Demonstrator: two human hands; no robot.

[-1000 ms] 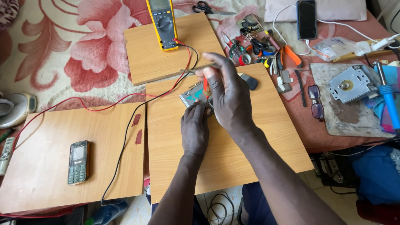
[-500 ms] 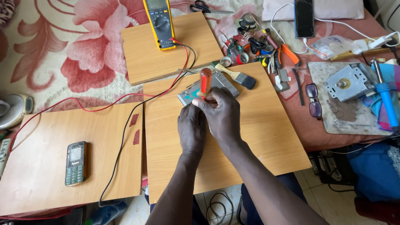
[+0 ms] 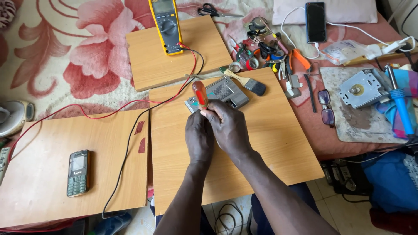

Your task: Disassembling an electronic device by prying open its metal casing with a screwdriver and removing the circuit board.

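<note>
A paintbrush (image 3: 246, 82) lies just beyond the small grey device (image 3: 220, 93), its bristles pointing right, and a red and a black lead (image 3: 130, 130) run from the yellow multimeter (image 3: 166, 26) on the far board across the middle worktop (image 3: 270, 143). To the right sits a heap of pliers and small tools (image 3: 270, 54), a pair of glasses (image 3: 325, 106) and a metal motor part (image 3: 359, 88) on a stained slab. A keypad phone (image 3: 78, 172) lies well apart on the left board.

Both forearms reach up from the bottom edge, hands side by side over the near edge of the grey device. The right hand (image 3: 228, 128) is closed round the lower part of a red-handled screwdriver (image 3: 200, 95), which stands nearly upright, its tip hidden behind the fingers. The left hand (image 3: 199, 135) is curled just beside it, touching the right; what it grips, if anything, cannot be told.

The wooden boards rest on a flowered cloth (image 3: 87, 56); tiled floor shows below.
</note>
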